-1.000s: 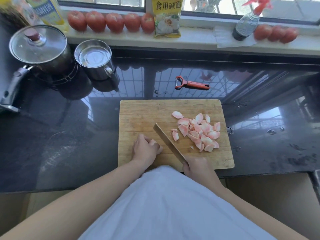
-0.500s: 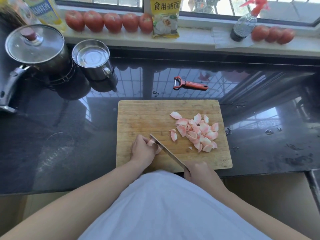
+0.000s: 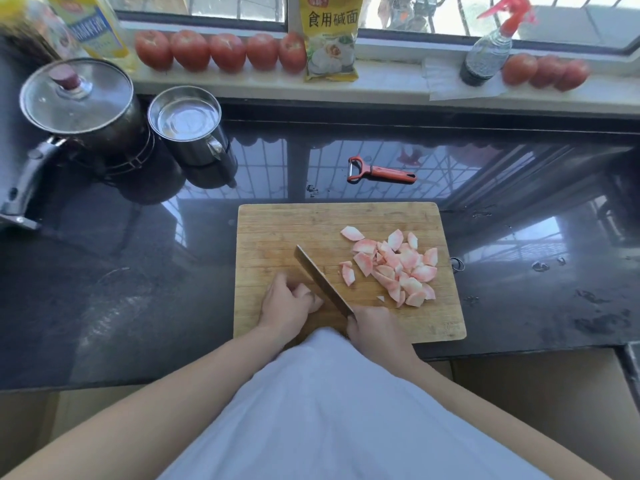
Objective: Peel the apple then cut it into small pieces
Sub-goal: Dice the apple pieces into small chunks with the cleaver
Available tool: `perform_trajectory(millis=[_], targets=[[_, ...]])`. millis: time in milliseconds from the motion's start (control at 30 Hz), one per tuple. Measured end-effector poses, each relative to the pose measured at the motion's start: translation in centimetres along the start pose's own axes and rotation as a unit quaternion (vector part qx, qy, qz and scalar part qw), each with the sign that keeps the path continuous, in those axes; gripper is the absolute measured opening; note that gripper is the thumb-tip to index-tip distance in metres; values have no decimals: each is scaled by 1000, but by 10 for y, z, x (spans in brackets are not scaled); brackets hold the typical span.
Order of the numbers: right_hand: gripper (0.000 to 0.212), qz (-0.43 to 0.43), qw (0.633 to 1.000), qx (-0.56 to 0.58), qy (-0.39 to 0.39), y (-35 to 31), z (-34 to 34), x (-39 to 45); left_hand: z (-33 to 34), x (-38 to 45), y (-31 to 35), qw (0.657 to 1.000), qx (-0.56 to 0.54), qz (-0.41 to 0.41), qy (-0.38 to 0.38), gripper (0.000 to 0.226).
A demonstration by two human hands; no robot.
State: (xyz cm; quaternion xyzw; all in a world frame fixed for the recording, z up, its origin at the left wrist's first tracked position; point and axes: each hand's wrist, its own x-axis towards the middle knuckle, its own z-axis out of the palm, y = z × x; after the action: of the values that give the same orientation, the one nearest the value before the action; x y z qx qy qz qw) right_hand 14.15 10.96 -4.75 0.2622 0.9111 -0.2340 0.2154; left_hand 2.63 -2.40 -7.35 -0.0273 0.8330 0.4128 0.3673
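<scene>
A wooden cutting board [image 3: 277,230] lies on the dark counter. A heap of pinkish cut apple pieces [image 3: 398,268] covers its right half. My left hand [image 3: 285,301] curls over a remaining apple piece at the board's near left; the piece is almost wholly hidden under my fingers. My right hand [image 3: 375,329] grips the handle of a knife [image 3: 320,280], whose blade slants away to the left, right beside my left fingertips. A red peeler [image 3: 379,171] rests on the counter beyond the board.
A lidded pot [image 3: 79,102] and a steel mug [image 3: 188,124] stand at the back left. Tomatoes [image 3: 221,50], a yellow packet [image 3: 332,36] and a spray bottle [image 3: 488,53] line the windowsill. The counter's front edge runs just below the board.
The knife blade dropped left against my left fingers half a second ago; it has now lifted slightly and swung back right. My left hand stays over the piece.
</scene>
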Motion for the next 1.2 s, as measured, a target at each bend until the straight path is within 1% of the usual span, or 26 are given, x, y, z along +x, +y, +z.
perform_trajectory(millis=[67,133,167,300,367,500,667,733,833,933,1033,1133,1200], targets=[[27,27,999,27,18,9,-7,-6,-3,-1,-5,1000,2,12,-19,34],[33,33,998,44,21,16,-12,-15,-6,-1,-12,1000,-11,11,-23,30],[33,26,999,41,15,18,-13,-19,-6,-1,-15,999,-25,13,-20,27],[30,3,1000,1,-26,17,-14,-30,-6,-3,-14,998,-67,-7,-5,27],[30,-6,1000,-9,-24,17,-15,-31,-5,-3,-13,998,-63,-12,-3,29],[23,-51,997,-59,-8,15,-15,-31,-3,-2,-14,999,-54,-8,6,30],[21,-65,995,-78,-4,16,-14,-30,-2,1,-16,999,-36,-4,11,25],[20,-62,993,-96,-4,18,-13,-29,-1,0,-15,999,-34,-1,15,24],[21,-57,992,-108,-8,17,-11,-27,0,0,-13,999,-43,-15,23,30],[22,-48,993,-106,-8,18,-9,-25,2,0,-12,998,-51,-35,32,25],[21,-39,993,-107,-28,18,-8,-22,6,1,-9,997,-43,-42,46,19],[19,-27,993,-106,-50,7,-6,-11,7,4,-6,996,-44,-57,58,18],[21,-28,994,-94,-38,-4,-3,0,8,4,-5,996,-37,-61,62,20]])
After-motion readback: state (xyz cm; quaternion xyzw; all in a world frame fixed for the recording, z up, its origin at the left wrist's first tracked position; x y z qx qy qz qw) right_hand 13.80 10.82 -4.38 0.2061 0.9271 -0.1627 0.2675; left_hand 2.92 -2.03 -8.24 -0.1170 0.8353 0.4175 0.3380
